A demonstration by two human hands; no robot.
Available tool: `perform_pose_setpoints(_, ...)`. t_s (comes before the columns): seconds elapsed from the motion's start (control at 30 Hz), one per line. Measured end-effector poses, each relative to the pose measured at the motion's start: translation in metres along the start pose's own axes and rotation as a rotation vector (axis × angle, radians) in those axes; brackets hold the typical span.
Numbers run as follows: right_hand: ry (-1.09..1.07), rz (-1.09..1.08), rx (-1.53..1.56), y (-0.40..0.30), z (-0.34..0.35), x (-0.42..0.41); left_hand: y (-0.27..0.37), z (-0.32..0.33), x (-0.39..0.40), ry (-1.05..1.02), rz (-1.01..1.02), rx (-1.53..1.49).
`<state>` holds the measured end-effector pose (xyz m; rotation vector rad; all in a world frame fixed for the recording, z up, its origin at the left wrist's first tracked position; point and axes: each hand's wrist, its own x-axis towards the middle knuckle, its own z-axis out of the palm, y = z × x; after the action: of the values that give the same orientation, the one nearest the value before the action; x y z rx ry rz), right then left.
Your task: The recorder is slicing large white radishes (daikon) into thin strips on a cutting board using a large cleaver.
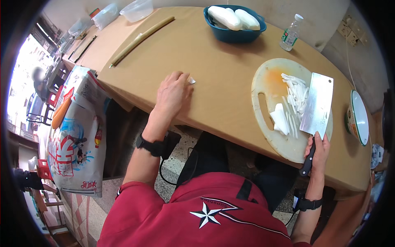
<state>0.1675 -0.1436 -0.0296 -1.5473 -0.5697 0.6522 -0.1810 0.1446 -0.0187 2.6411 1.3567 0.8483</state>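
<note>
My right hand (318, 151) grips the black handle of a cleaver (318, 103), whose broad steel blade lies over the right part of a round cutting board (268, 142). Left of the blade, thin white vegetable strips (297, 92) form a pile. Several thin slices (291, 123) and a peeled white chunk (280, 119) lie nearer the board's front. My left hand (173, 92) is over the brown-covered table, fingers bent down beside a small white scrap (191, 80). Its fingertips are partly hidden, so whether it holds the scrap is unclear.
A blue basin (236, 34) holds peeled white radishes at the back, near a plastic bottle (290, 35). An enamel bowl (358, 119) stands right of the board. A long stick (142, 41) lies back left; a printed bag (80, 139) with a carrot (61, 112) is left.
</note>
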Motion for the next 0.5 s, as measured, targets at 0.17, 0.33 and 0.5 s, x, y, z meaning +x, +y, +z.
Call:
perform_pose_setpoints(0.17,0.028,0.011,-0.014,-0.004,0.007,-0.004,-0.007,0.017,0.018,-0.157,0.087,0.003)
perform_pose_setpoints(0.33,0.02,0.001,0.0,-0.006,0.011,-0.003,-0.007,0.015,0.019,-0.081,0.042,-0.012)
perform_pose_setpoints(0.5,-0.007,-0.003,0.013,-0.01,0.013,-0.005,-0.014,0.014,0.019,-0.033,0.036,-0.07)
